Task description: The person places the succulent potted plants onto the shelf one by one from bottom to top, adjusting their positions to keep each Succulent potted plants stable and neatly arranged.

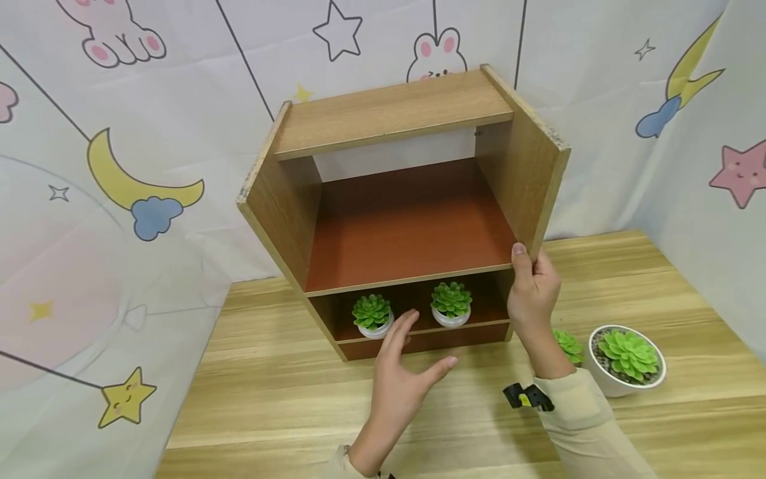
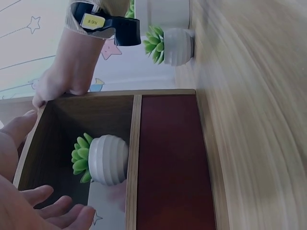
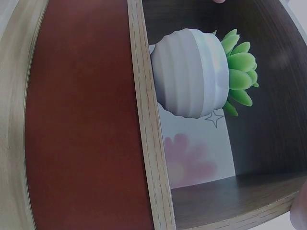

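Note:
A small wooden shelf unit (image 1: 407,219) stands on the table with an upper and a lower compartment. My right hand (image 1: 534,293) grips the front edge of its right side panel, the thumb on the near face. Two green succulents in small white ribbed pots stand in the lower compartment: the left succulent (image 1: 372,315) and the right succulent (image 1: 451,305), whose pot (image 2: 109,159) also shows in the left wrist view. My left hand (image 1: 397,382) is spread before this compartment, fingertips beside the left pot. I cannot tell whether they touch it. The left hand holds nothing.
On the table (image 1: 251,399), right of the shelf, stands a larger white pot with a succulent (image 1: 628,359). Beside it is a smaller potted succulent (image 2: 177,47), partly hidden by my right forearm in the head view. A patterned cloth (image 1: 197,80) hangs behind the shelf.

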### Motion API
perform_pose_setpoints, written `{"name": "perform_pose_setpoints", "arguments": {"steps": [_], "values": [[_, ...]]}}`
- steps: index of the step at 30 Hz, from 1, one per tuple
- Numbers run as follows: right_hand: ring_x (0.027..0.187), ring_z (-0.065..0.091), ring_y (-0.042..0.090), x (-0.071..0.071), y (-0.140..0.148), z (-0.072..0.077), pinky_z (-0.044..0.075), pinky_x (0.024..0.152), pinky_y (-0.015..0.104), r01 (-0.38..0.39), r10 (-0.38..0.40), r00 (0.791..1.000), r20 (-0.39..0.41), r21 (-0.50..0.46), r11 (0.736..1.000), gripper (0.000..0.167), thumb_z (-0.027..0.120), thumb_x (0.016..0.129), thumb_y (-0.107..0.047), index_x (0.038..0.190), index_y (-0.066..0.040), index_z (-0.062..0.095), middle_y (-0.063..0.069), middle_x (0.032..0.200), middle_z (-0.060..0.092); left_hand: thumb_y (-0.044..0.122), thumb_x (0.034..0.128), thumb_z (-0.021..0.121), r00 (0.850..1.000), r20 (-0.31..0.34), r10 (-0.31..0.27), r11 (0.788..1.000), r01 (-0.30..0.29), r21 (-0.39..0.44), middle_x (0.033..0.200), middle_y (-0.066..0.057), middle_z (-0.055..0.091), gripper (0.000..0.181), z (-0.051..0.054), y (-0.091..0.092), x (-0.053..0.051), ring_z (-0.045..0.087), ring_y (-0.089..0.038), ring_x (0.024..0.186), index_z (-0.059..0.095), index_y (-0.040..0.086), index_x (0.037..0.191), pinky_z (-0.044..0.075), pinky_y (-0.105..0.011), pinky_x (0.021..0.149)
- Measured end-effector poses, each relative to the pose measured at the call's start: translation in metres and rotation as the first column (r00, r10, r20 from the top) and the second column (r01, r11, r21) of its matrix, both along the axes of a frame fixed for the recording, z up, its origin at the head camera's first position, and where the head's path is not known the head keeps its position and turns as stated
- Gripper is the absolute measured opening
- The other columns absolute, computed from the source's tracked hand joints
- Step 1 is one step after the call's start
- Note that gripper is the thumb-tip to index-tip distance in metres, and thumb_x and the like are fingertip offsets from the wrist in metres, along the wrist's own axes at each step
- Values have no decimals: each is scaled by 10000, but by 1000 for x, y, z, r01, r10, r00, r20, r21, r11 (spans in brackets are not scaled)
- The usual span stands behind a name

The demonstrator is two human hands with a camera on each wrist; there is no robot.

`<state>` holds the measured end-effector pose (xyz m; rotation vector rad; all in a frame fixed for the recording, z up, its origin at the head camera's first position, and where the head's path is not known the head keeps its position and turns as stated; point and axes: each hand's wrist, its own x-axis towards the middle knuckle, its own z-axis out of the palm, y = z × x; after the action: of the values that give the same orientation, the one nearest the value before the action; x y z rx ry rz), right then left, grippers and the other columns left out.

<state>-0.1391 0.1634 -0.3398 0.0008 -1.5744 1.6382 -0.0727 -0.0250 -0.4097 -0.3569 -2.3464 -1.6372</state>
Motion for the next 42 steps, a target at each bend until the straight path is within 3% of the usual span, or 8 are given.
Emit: {"name": "perform_pose_setpoints", "arguments": {"steps": [6, 11, 16, 23, 29, 33, 42], "values": [[742, 457, 85, 0, 0, 0, 369, 670, 231, 5, -5, 1000, 4, -7, 1000, 291, 531, 968, -63, 902, 212, 594, -97, 706, 515, 348, 762, 859, 999, -36, 6, 999, -4, 36, 1400, 62, 505, 694, 4, -6, 1, 440, -163, 1291, 569, 193, 1374, 421, -428, 987], [729, 451, 89, -1, 0, -1, 361, 659, 237, 3, -3, 1000, 15, -4, 1000, 297, 534, 971, -69, 876, 207, 586, -80, 689, 505, 313, 763, 865, 997, -64, 33, 997, -29, 65, 1354, 17, 554, 652, 6, -13, 4, 497, -167, 1229, 599, 184, 1344, 449, -379, 958], [737, 455, 91, -1, 1, -3, 360, 663, 238, 4, -3, 1000, 22, -16, 1000, 296, 536, 974, -73, 892, 207, 585, -80, 695, 507, 268, 794, 845, 991, -125, 51, 995, -41, 86, 1305, -29, 587, 616, 9, -24, 1, 544, -200, 1169, 590, 178, 1348, 470, -363, 924], [732, 458, 87, -1, 0, -3, 357, 659, 235, 4, -4, 1000, 13, -8, 1000, 298, 534, 971, -72, 865, 203, 577, -101, 699, 510, 143, 813, 828, 984, -151, 94, 989, -75, 131, 1243, -83, 606, 653, 17, -36, -1, 588, -240, 1104, 531, 50, 1387, 494, -390, 890], [702, 442, 84, -1, -1, -1, 339, 633, 240, 12, -12, 1000, 15, 1, 1000, 301, 528, 967, -64, 799, 186, 528, -89, 669, 464, -36, 798, 786, 959, -237, 157, 980, -122, 155, 1135, -256, 596, 580, 44, -43, 7, 590, -412, 979, 535, -78, 1319, 498, -467, 812], [702, 441, 86, -1, -1, -1, 335, 632, 242, 12, -12, 1000, 15, 1, 1000, 297, 525, 968, -60, 802, 186, 522, -92, 669, 459, -72, 812, 752, 945, -262, 197, 972, -153, 180, 1104, -282, 584, 499, 60, -49, 10, 572, -445, 965, 557, -98, 1270, 484, -441, 791], [716, 446, 90, -1, -1, -1, 346, 646, 240, 18, -18, 1000, 24, 13, 1000, 297, 528, 970, -70, 821, 186, 550, -3, 670, 473, -86, 818, 740, 918, -274, 286, 948, -228, 224, 1098, -266, 594, 472, 63, -63, 6, 565, -409, 989, 566, -104, 1257, 479, -406, 791]]}}
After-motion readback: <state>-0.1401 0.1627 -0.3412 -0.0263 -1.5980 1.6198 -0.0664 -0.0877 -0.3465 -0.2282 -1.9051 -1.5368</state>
